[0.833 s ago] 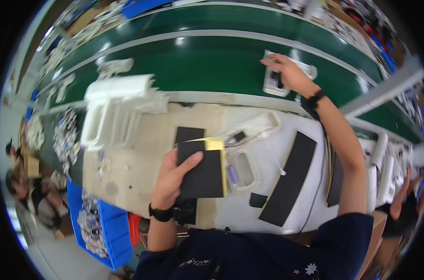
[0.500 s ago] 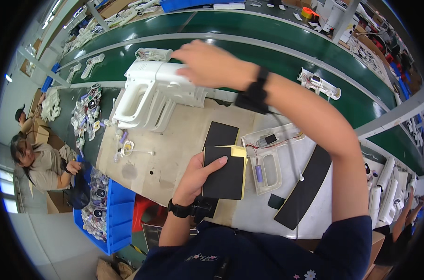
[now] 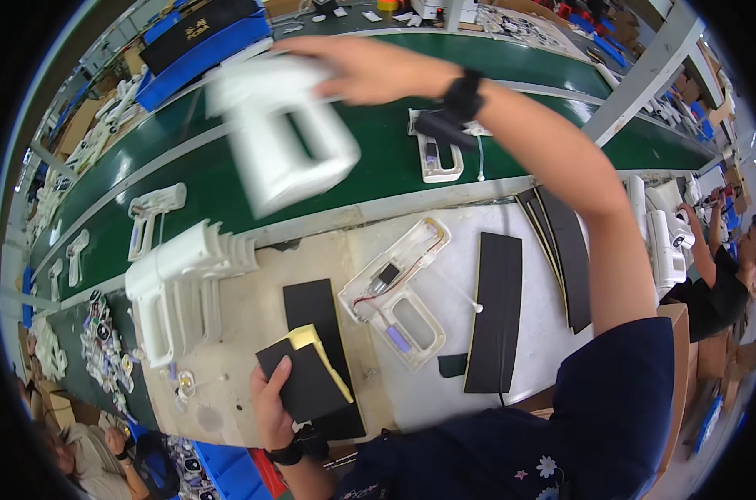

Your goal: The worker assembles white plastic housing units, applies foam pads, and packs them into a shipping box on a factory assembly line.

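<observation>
Above the far side of the bench, my right hand (image 3: 365, 71) is closed on the upper end of a white plastic handle-shaped housing (image 3: 257, 125), blurred by motion. My left hand (image 3: 271, 408) pinches a black foam pad (image 3: 299, 383) with yellow backing, thumb on top. Beneath that pad lies a longer black foam strip (image 3: 307, 296). An opened housing half (image 3: 392, 292) with wires, a dark block and a purple cylinder rests mid-bench. Left of it stands a row of white housings (image 3: 174, 275). Another black strip (image 3: 494, 317) lies to the right.
A green conveyor (image 3: 378, 158) crosses behind the bench, carrying an opened housing (image 3: 436, 158) and others at left. More black strips (image 3: 565, 250) lie at right. A metal post (image 3: 644, 75) slants beyond my right arm. A person (image 3: 94, 454) is at lower left, near a blue bin (image 3: 236, 467).
My right hand has lifted a white housing and carried it out over the conveyor. The view has swung round. My left hand keeps the black pad.
</observation>
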The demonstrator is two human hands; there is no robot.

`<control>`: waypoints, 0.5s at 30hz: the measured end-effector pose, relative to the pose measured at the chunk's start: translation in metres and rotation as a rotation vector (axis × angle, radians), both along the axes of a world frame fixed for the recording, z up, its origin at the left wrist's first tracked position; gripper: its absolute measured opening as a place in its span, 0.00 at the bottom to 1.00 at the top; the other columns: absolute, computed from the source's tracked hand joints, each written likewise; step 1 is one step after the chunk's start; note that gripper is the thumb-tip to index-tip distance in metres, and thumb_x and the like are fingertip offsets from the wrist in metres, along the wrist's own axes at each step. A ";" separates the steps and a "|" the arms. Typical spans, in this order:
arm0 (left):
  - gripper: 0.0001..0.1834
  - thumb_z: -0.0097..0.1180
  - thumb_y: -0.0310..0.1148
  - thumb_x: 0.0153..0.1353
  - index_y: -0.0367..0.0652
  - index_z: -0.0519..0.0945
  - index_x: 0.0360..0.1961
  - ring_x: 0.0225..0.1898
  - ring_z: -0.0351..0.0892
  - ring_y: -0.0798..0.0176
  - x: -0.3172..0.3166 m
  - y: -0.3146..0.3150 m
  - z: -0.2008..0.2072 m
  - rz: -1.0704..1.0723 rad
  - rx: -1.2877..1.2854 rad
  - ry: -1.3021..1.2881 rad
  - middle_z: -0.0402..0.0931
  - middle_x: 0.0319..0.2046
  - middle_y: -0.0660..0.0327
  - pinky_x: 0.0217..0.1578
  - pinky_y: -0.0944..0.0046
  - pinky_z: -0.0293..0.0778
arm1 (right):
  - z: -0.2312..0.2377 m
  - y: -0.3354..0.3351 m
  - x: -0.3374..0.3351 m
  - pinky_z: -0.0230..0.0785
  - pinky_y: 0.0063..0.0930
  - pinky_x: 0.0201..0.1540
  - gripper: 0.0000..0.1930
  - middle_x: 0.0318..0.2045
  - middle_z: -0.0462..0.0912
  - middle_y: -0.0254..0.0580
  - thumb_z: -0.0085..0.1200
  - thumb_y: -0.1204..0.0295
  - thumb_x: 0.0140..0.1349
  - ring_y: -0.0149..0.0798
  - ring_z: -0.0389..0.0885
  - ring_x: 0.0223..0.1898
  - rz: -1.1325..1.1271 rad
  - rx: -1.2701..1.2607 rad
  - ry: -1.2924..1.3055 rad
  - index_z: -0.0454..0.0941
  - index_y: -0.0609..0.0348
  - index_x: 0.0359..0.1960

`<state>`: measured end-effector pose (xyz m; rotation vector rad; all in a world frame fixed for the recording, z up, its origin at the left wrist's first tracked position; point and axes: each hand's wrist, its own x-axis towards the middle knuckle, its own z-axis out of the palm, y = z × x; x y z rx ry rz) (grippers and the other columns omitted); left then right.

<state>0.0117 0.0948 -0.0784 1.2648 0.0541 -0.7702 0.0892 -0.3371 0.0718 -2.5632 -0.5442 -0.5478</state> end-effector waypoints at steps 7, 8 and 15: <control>0.14 0.60 0.29 0.62 0.31 0.78 0.46 0.36 0.82 0.66 0.013 -0.038 0.010 -0.078 0.037 -0.030 0.82 0.38 0.55 0.40 0.67 0.78 | -0.117 -0.208 -0.118 0.61 0.38 0.66 0.38 0.64 0.69 0.53 0.56 0.85 0.53 0.53 0.70 0.62 -0.455 -0.140 0.341 0.61 0.57 0.68; 0.14 0.60 0.29 0.62 0.31 0.78 0.46 0.36 0.82 0.66 0.014 -0.044 0.013 -0.077 0.043 -0.029 0.82 0.38 0.55 0.40 0.67 0.78 | -0.126 -0.211 -0.122 0.60 0.39 0.67 0.38 0.64 0.69 0.54 0.56 0.85 0.52 0.54 0.69 0.62 -0.467 -0.127 0.408 0.62 0.57 0.68; 0.12 0.59 0.30 0.62 0.33 0.79 0.44 0.34 0.83 0.66 0.009 -0.067 0.013 -0.151 0.082 -0.030 0.83 0.36 0.56 0.38 0.68 0.78 | -0.159 -0.219 -0.121 0.64 0.39 0.63 0.36 0.57 0.74 0.57 0.57 0.86 0.50 0.58 0.71 0.58 -0.417 -0.088 0.366 0.66 0.59 0.66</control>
